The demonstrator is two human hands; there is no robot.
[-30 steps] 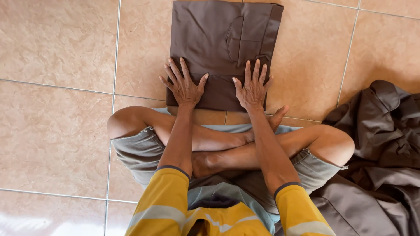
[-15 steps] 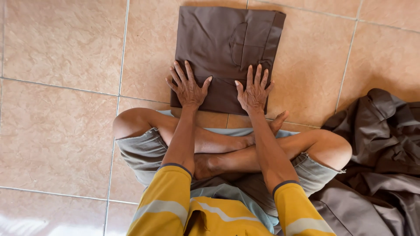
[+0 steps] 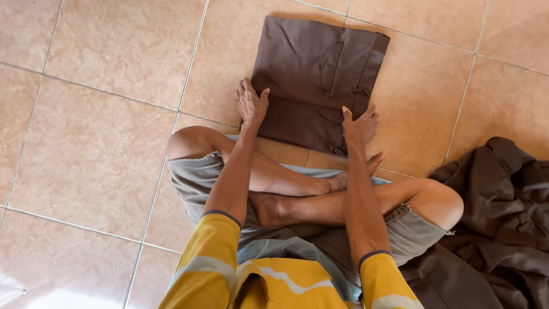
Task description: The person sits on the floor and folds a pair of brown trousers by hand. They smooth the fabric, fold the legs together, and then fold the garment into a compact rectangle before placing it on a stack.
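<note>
Folded brown trousers (image 3: 320,80) are laid flat on the tiled floor (image 3: 97,149), at twelve o'clock from the crossed legs. The left hand (image 3: 251,106) is pressed on their near left edge, its grip spread apart; the right hand (image 3: 359,127) is flattened likewise on the near right corner. A dark heap of clothes (image 3: 497,229) is seen at four o'clock.

A single head-worn camera looks almost straight down from above the seated person, close over the crossed legs (image 3: 320,194). It faces the tiled floor (image 3: 97,143) ahead, with the folded trousers (image 3: 320,74) at the top of the frame.
</note>
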